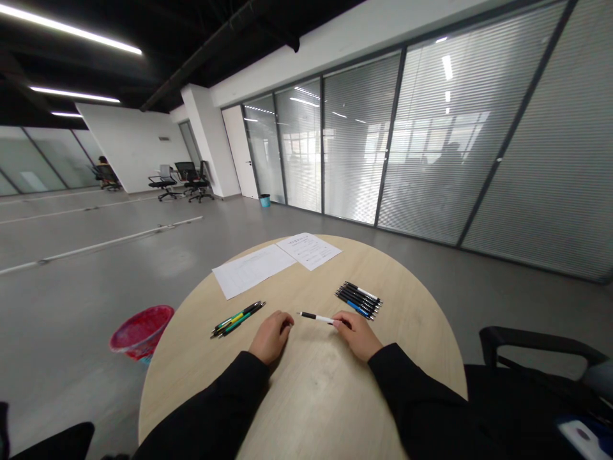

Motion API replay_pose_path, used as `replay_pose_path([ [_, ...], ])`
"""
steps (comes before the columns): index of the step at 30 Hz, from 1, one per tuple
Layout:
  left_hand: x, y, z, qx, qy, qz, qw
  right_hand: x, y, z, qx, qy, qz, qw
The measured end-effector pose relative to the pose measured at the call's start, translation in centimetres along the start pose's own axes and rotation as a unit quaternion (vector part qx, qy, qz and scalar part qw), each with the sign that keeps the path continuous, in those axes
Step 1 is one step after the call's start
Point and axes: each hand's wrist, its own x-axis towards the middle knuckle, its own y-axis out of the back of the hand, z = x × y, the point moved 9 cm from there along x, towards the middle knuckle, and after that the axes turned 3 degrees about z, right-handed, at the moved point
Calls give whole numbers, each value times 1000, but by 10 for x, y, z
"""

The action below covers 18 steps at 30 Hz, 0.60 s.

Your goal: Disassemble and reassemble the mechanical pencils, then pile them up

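Observation:
My right hand (357, 335) pinches the rear end of a white pen (324, 319) with a black grip. The pen lies nearly level just over the table, its tip pointing left at my left hand. My left hand (272, 335) rests on the tabletop with curled fingers, apart from the pen tip; whether anything small is between its fingertips I cannot make out. Left of that hand lies a loose group of green, yellow and black pens (238, 319). Beyond my right hand, several black, white and blue pens (358, 300) lie side by side in a row.
Two printed paper sheets (253, 269) lie at the far side of the round wooden table (330, 396). A red basket (142, 329) stands on the floor to the left. At the right is a black armchair (531, 338). Glass partitions with blinds run behind.

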Motion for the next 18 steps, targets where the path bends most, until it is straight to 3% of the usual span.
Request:
replay_pose_path([
  [11,0,4,-1,-44,29,15,998,-1,1,-1,4,2,2,1000],
  [18,1,12,3,-105,36,63,992,-1,1,-3,-1,4,1,1000],
])
